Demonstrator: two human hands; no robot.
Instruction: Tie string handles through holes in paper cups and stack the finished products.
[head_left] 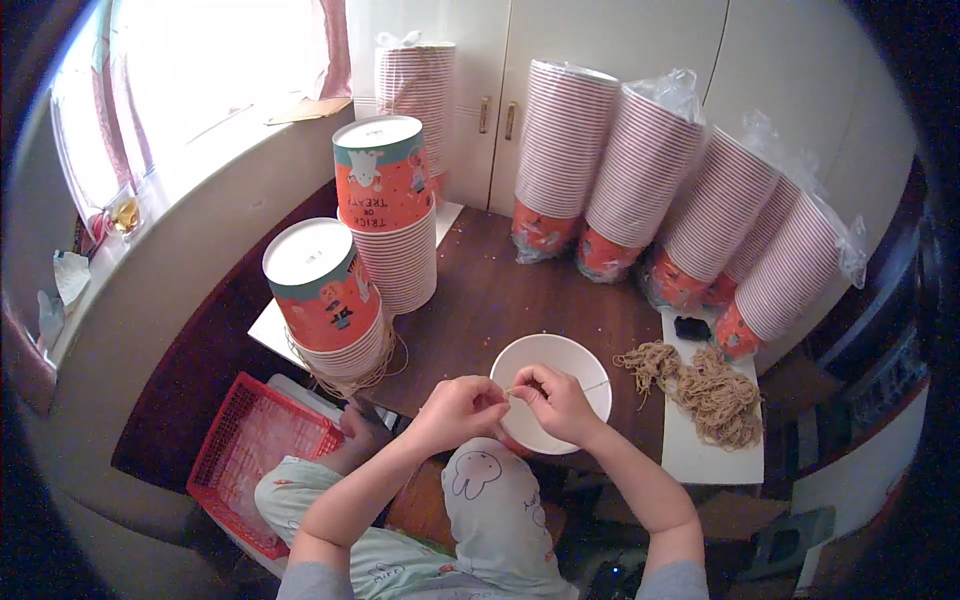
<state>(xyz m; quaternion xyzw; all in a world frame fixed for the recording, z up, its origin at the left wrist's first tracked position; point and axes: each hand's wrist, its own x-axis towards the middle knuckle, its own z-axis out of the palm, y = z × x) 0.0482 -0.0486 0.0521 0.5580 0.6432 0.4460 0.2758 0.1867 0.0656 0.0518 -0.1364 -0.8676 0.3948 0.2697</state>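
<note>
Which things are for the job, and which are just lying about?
Probably for the job:
single open bucket
tangled tan cord
upside-down bucket stacks
plastic-wrapped bucket stacks

Probably just lying about:
red basket
small black thing
gold-coloured thing

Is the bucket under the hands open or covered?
Open: no lid covers the bucket; its white inside shows around the right hand.

— Camera?
— One, worn on the person's head, left of a fisheye pair.
— Facing?
— Down and forward over the table [470, 285], as I see it from here.
— Nearest?
— Grey sleeves [315, 582] and knees [490, 485], lower edge; left hand [458, 413] and right hand [563, 410] close, below centre.
— Farthest?
— Cupboard [610, 30], top; window [200, 60], upper left. Rim dark, straight edges bowed.
</note>
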